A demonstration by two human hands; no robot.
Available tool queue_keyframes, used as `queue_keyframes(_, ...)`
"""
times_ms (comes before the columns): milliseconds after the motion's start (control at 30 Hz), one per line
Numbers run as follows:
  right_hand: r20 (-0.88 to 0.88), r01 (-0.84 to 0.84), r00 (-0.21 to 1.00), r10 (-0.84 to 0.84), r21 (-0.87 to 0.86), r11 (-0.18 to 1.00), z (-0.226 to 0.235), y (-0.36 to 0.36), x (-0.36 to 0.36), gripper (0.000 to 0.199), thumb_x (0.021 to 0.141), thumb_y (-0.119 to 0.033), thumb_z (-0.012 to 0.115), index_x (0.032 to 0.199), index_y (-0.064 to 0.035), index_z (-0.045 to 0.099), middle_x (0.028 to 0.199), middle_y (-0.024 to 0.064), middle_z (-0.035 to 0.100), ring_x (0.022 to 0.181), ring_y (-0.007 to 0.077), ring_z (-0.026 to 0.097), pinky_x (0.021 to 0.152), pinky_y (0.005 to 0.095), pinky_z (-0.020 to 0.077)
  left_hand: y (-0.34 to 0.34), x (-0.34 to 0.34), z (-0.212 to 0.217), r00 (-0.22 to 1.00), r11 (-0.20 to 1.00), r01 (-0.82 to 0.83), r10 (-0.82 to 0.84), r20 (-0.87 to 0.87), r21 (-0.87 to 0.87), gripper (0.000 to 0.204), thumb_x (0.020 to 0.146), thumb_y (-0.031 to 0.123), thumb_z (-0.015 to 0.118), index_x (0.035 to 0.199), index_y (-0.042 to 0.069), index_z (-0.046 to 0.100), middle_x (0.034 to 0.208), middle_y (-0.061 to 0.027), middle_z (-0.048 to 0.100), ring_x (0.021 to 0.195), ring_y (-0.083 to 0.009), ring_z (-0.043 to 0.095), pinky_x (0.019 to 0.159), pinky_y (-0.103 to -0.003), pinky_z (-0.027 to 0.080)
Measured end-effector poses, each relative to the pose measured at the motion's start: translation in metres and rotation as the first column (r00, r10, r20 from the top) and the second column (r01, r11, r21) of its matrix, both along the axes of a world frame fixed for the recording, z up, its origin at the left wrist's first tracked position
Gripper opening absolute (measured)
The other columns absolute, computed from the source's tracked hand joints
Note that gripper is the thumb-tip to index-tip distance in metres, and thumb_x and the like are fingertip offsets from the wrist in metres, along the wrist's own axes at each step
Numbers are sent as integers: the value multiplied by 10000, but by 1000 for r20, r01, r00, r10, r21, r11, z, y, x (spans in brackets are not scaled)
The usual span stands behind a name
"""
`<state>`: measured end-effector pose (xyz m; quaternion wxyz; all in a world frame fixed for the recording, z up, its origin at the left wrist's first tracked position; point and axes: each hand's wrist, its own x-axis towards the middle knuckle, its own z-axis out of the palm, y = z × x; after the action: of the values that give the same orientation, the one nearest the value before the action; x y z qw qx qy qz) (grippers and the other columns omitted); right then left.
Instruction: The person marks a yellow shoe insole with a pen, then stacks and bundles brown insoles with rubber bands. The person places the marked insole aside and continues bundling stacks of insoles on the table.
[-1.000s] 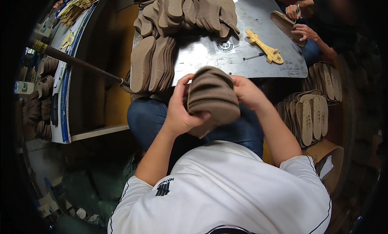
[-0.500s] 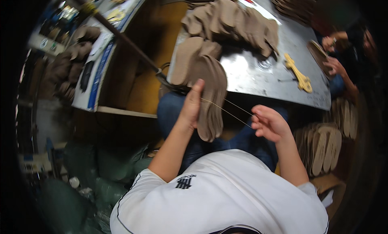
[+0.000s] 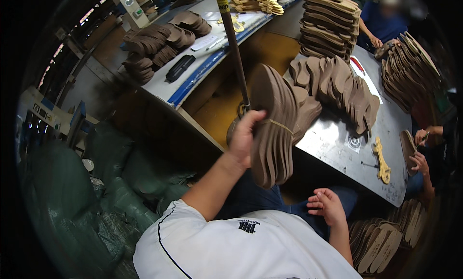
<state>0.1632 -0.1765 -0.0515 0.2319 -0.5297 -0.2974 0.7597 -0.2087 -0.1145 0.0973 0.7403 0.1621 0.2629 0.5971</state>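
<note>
My left hand [image 3: 242, 140] is closed around the side of a bundle of brown insoles [image 3: 273, 156], held tilted above my lap. A thin tan rubber band [image 3: 281, 125] wraps across the middle of the bundle. Lower and to the right, my right hand [image 3: 329, 205] is apart from it, fingers loosely bent and spread, nothing visible in them. Just beyond the bundle, more brown insoles [image 3: 308, 116] rest at the metal table's [image 3: 325, 146] near-left corner. A long row of overlapping insoles [image 3: 343, 88] lies behind them.
A pole [image 3: 236, 52] rises beside the table. A yellow tool [image 3: 381, 161] lies at its right, near a co-worker's hands [image 3: 420, 161] on an insole. Tall insole stacks [image 3: 330, 26] stand behind. Green sacks [image 3: 62, 192] fill the lower left; a white bench [image 3: 161, 84] holds insole piles.
The rubber band, stretched out to my right hand before, now sits around the bundle. My right hand has let go and dropped back. The view has turned, and the bundle is raised.
</note>
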Motion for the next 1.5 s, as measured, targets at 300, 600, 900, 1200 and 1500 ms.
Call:
queue_keyframes(300, 49, -96, 994, 93, 76, 992, -22, -15, -9, 275, 1178, -281, 687, 1327, -50, 669, 1151, 106, 791, 977, 183, 773, 849, 354, 654, 32, -188, 202, 700, 776, -339, 586, -408, 532, 498, 1120, 372, 733, 1483, 33, 690, 1397, -122, 791, 1270, -278, 776, 1102, -490, 644)
queue_keyframes(600, 118, -164, 982, 150, 115, 980, -18, 0, -19, 261, 1171, -253, 696, 1325, -43, 677, 1153, 78, 792, 977, 143, 747, 843, 312, 611, 243, -376, 292, 247, 677, -585, 673, -697, 447, 604, 978, 384, 901, 1456, 80, 693, 1412, -125, 777, 1275, -315, 761, 1070, -579, 615)
queue_keyframes(900, 176, -134, 980, 97, 210, 968, -34, -15, -9, 284, 1150, -184, 710, 1359, 4, 668, 1161, 97, 800, 1019, 161, 763, 880, 299, 593, 312, -356, 208, -758, 649, -529, -73, -648, 547, 580, 1032, 300, 697, 1495, -49, 701, 1595, -380, 604, 1573, -505, 511, 1267, -589, 461)
queue_keyframes(1200, 267, -222, 950, 160, 221, 950, -39, -1, -12, 337, 1120, -216, 757, 1358, 9, 675, 1102, 84, 798, 970, 139, 743, 834, 310, 603, 203, -229, 246, -586, 487, -66, 688, -429, 871, 345, 1071, 298, 781, 1282, 36, 855, 1056, -152, 875, 1041, -228, 836, 964, -340, 611)
queue_keyframes(1500, 344, -255, 933, 101, 439, 861, -27, 15, -31, 342, 1079, -234, 803, 1293, 23, 736, 1056, 93, 805, 945, 148, 745, 869, 338, 614, 35, -64, 137, 73, 100, 407, 987, -142, 908, 268, 1164, 108, 579, 1214, -52, 788, 1077, -151, 838, 981, -288, 821, 909, -419, 649)
